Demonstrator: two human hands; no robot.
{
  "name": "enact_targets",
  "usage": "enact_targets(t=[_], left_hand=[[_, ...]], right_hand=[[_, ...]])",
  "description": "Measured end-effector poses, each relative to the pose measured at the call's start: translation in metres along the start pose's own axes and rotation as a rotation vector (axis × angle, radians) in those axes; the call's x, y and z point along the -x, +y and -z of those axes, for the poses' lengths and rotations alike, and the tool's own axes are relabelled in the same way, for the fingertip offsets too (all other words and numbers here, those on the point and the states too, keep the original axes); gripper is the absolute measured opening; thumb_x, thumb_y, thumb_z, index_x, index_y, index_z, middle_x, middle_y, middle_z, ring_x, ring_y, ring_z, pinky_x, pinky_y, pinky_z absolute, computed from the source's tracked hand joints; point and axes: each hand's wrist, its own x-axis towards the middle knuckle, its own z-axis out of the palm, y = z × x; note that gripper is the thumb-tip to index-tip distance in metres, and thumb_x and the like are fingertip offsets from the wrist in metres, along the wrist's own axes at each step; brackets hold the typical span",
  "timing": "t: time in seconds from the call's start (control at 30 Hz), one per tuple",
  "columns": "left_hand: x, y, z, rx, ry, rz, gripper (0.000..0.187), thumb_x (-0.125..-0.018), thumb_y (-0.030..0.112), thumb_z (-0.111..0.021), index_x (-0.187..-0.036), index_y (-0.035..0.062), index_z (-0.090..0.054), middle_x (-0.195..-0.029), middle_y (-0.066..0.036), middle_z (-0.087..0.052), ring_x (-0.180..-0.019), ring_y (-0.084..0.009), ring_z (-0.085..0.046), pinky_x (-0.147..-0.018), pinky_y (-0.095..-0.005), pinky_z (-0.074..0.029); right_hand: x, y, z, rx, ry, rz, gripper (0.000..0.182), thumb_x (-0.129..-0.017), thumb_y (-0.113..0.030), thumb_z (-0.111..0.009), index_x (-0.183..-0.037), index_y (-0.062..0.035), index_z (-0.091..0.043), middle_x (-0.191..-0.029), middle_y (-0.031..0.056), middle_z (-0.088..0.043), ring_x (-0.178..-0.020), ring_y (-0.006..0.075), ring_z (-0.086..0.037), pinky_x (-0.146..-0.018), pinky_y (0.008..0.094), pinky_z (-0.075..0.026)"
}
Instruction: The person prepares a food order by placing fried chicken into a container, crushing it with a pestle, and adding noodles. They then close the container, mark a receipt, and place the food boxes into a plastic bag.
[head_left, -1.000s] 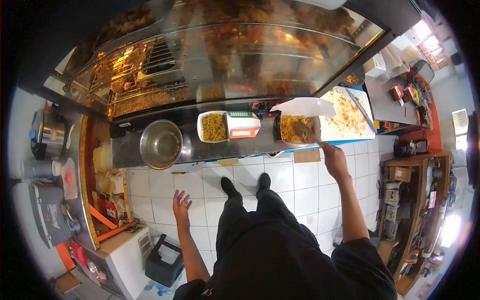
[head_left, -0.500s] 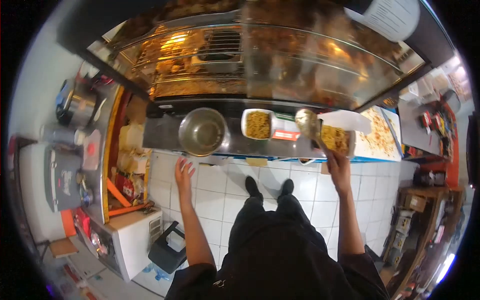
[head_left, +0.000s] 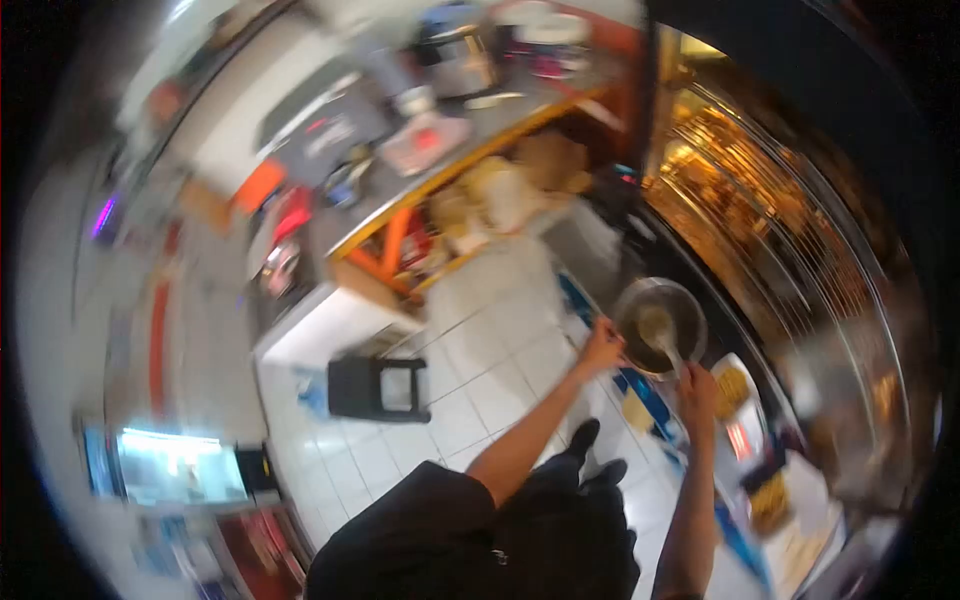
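Note:
A round metal bowl stands on the dark counter, with the head of a large serving spoon inside it. My right hand is closed around the spoon's handle, just off the bowl's near side. At the opposite edge, my left hand has its fingers closed on the bowl's rim, slightly smeared by motion. Beside my right hand sits a white container of yellowish food. Farther down the counter lies another open box of yellow food.
A lit glass display cabinet with wire racks runs along the counter. A black stool stands on the white tiled floor. Beyond it, a side table carries a pot and other blurred items, with bags on a shelf below.
The view has swung to the left. The spoon has gone from above the far food box into the metal bowl. My left hand, earlier free with fingers spread, has closed on the bowl's rim.

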Motion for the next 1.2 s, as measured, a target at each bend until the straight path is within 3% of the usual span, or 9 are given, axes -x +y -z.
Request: enact_targets(t=[0.1,0.3,0.47,0.73,0.77,0.87,1.1,1.13,1.2], left_hand=[[0.011,-0.005,0.001,0.19,0.126,0.185,0.028,-0.088,0.029,-0.071,-0.1,0.0036,-0.066,-0.091,-0.013,-0.068,-0.077,-0.0307,-0.066,-0.061,-0.0429,-0.055],[0.053,-0.054,0.101,0.528,0.474,0.284,0.034,-0.085,0.023,-0.078,-0.107,0.0019,-0.064,-0.098,-0.013,-0.068,-0.074,-0.0285,-0.068,-0.059,-0.0373,-0.057],[0.131,-0.092,0.324,1.151,0.302,0.125,0.035,-0.092,0.013,-0.068,-0.124,0.001,-0.058,-0.124,-0.02,-0.063,-0.108,-0.0395,-0.065,-0.086,-0.0575,-0.059],[0.25,-0.229,0.705,0.533,1.211,0.302,0.05,-0.091,0.022,-0.072,-0.126,-0.0037,-0.047,-0.112,-0.02,-0.065,-0.1,-0.0275,-0.064,-0.077,-0.0434,-0.059],[0.264,-0.254,0.755,0.453,1.278,0.32,0.052,-0.091,0.023,-0.072,-0.126,-0.0043,-0.045,-0.11,-0.02,-0.065,-0.099,-0.026,-0.064,-0.076,-0.0417,-0.059],[0.294,-0.338,0.881,0.705,1.398,-0.058,0.053,-0.091,0.019,-0.073,-0.12,-0.0091,-0.039,-0.112,-0.025,-0.058,-0.091,-0.0276,-0.064,-0.065,-0.0382,-0.06],[0.287,-0.436,1.022,0.085,1.509,0.434,0.036,-0.085,0.011,-0.078,-0.115,0.0012,-0.062,-0.104,-0.012,-0.065,-0.079,-0.0198,-0.062,-0.058,-0.0411,-0.055],[0.291,-0.465,1.026,0.118,1.389,-0.169,0.028,-0.083,0.021,-0.08,-0.106,0.0075,-0.071,-0.09,-0.006,-0.071,-0.069,-0.0177,-0.061,-0.057,-0.0379,-0.051],[0.274,-0.462,1.037,-0.113,1.446,0.154,0.025,-0.085,0.025,-0.077,-0.101,0.0074,-0.072,-0.078,-0.007,-0.069,-0.064,-0.0198,-0.059,-0.057,-0.036,-0.05]], right_hand=[[0.01,-0.05,0.025,-0.33,-0.243,-0.19,0.038,-0.102,-0.032,-0.051,-0.114,0.0016,-0.066,-0.083,0.0126,-0.07,-0.059,0.0172,-0.063,-0.057,0.0327,-0.048],[0.029,-0.06,-0.01,-0.71,-0.342,-0.21,0.064,-0.105,-0.052,-0.039,-0.147,-0.004,-0.043,-0.09,0.012,-0.07,-0.056,0.0136,-0.061,-0.049,0.0243,-0.043],[0.037,-0.078,-0.055,-0.789,-0.5,-0.279,0.073,-0.102,-0.061,-0.036,-0.146,-0.004,-0.044,-0.092,0.013,-0.071,-0.058,0.0161,-0.064,-0.052,0.0258,-0.045],[0.071,-0.073,-0.21,-0.819,-0.809,-0.372,0.056,-0.101,-0.034,-0.054,-0.143,0.0014,-0.042,-0.1,0.021,-0.071,-0.067,0.0212,-0.067,-0.052,0.0313,-0.055],[0.053,-0.076,-0.232,-0.851,-0.975,-1.003,0.053,-0.103,-0.038,-0.048,-0.141,-0.0009,-0.047,-0.1,0.0206,-0.071,-0.068,0.0221,-0.068,-0.052,0.0341,-0.054],[0.09,-0.102,-0.291,-0.221,-0.859,-0.546,0.049,-0.105,-0.04,-0.044,-0.139,-0.0058,-0.051,-0.103,0.0177,-0.071,-0.072,0.0213,-0.068,-0.056,0.0343,-0.053],[0.032,-0.277,-0.345,-0.348,-1.127,-0.153,0.05,-0.102,-0.028,-0.051,-0.145,-0.0027,-0.044,-0.109,0.0129,-0.066,-0.074,0.0213,-0.065,-0.065,0.0347,-0.054],[0.024,-0.32,-0.348,-0.354,-1.112,-0.089,0.052,-0.101,-0.027,-0.053,-0.146,-0.0023,-0.043,-0.109,0.0127,-0.066,-0.074,0.0215,-0.065,-0.065,0.0351,-0.054],[0.007,-0.327,-0.363,-0.352,-1.128,-0.02,0.057,-0.098,-0.024,-0.054,-0.149,-0.0035,-0.039,-0.121,0.0133,-0.061,-0.087,0.0217,-0.064,-0.07,0.0374,-0.056]])
